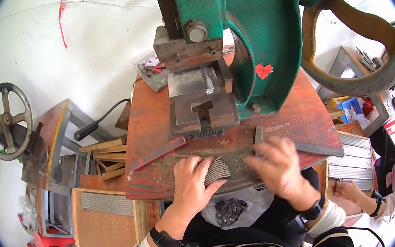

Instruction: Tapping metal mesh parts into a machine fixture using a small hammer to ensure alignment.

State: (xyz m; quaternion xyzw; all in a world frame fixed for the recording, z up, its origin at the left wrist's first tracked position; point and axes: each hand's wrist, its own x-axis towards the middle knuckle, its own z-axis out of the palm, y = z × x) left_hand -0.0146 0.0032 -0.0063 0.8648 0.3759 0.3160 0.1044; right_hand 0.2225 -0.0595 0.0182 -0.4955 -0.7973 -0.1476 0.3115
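Observation:
My left hand (190,186) is closed around a fanned stack of thin ribbed metal strips (217,170) at the front edge of the wooden worktop (296,123). Blurred by motion, my right hand (278,169) hovers to the right of the stack; whether its fingers hold anything does not show. Just behind it a short dark metal bar (258,134) lies on the wood. Beyond both hands stands a green hand press (265,31), with a steel die block (203,113) at its base. A toothed metal piece (208,134) lies at the block's front.
A red-edged bar (158,153) lies at left, a long grey bar (320,149) at right. Below the edge, a white bag (254,200) holds metal scraps. Trays of strips flank me (105,233). At right, a co-worker's hand (350,190) touches another tray. The press's handwheel (358,86) overhangs the right.

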